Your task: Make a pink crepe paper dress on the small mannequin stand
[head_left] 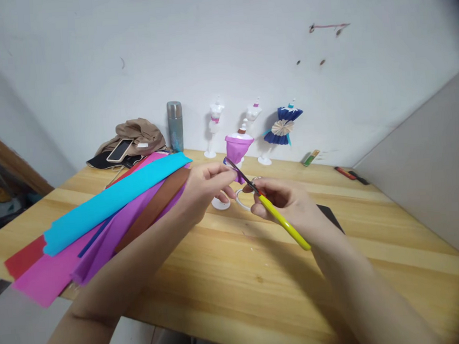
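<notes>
My right hand [286, 202] is closed on yellow-handled scissors [273, 211], whose dark blades point up left toward a small white mannequin [239, 150] wearing a purple paper skirt. My left hand [205, 187] pinches the lower edge of that purple paper, right at the blade tips. The mannequin's round white base [221, 204] stands on the wooden table [237, 276] between my two hands.
Long sheets of crepe paper [110, 212] in blue, purple, brown, pink and red lie on the left, overhanging the table edge. At the back stand more dressed mannequins [281, 129], a steel flask [175, 126], a phone on a cloth bundle [129, 142], and a glue stick [311, 157].
</notes>
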A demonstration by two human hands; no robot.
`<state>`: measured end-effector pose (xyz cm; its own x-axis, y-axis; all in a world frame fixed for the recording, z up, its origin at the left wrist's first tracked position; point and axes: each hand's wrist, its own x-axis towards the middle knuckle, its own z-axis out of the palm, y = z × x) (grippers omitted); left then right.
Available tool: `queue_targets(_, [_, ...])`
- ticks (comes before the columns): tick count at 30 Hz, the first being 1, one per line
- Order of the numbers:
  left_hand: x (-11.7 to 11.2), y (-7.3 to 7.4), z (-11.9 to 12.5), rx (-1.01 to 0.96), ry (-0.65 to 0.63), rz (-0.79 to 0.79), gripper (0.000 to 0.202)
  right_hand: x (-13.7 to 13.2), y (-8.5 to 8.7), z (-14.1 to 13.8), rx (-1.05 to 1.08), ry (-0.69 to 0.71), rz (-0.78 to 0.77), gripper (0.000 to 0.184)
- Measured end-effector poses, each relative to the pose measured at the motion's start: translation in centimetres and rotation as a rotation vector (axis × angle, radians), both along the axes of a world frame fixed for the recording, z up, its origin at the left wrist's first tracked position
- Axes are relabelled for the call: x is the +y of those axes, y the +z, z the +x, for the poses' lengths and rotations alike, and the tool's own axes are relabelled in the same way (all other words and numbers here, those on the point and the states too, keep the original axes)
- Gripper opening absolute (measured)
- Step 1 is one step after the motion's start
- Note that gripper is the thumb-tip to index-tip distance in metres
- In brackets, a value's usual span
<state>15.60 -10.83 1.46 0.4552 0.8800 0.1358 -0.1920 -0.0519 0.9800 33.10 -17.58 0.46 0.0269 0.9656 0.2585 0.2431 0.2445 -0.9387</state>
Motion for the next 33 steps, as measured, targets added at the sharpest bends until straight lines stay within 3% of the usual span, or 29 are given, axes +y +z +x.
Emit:
queue_targets(9, [-0.3,0.7,-0.2,0.093,0.034,0.06,0.013,0.3,-0.7,0.2,-0.038,-0.025,0.044,0.031])
queue_targets(24, [0.1,-0.9,0.1,-0.066,-0.05,0.032,0.019,0.0,0.1,0.2,-0.074,0.03,0.045,0.035])
queue_targets(33, [0.3,-0.9,0.1,-0.049,-0.052,0.069,0.024,-0.1,0.1,0.0,-0.084,0.0,0.027,0.038])
